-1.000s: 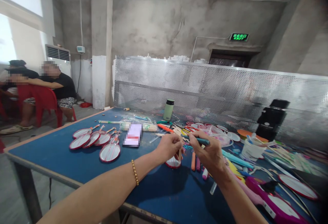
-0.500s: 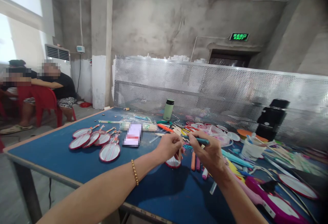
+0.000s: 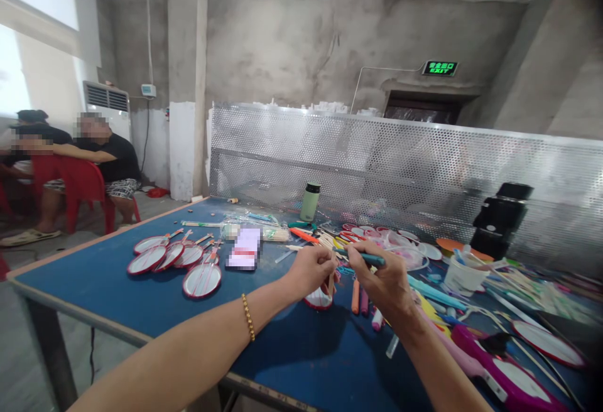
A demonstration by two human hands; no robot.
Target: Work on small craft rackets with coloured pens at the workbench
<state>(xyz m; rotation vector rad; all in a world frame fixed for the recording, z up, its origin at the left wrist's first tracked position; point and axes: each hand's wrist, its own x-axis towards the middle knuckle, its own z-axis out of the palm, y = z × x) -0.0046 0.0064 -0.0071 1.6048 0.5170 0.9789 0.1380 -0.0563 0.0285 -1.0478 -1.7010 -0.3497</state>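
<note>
My left hand (image 3: 311, 269) is closed on the wooden stick of a small round red-rimmed fan (image 3: 319, 299), which hangs just above the blue table (image 3: 141, 299). My right hand (image 3: 381, 280) is closed on a teal pen (image 3: 370, 259), whose tip points left toward my left fingers. The two hands are almost touching over the middle of the table. Orange and purple markers (image 3: 358, 296) lie just below and between them.
Several finished red-rimmed fans (image 3: 174, 260) lie at the left. A green bottle (image 3: 309, 202) stands at the back before a perforated metal screen (image 3: 377, 161). A white cup (image 3: 464, 274), a black device (image 3: 500, 218) and a purple tool (image 3: 499, 374) are at the right. People sit far left on red chairs (image 3: 75, 186).
</note>
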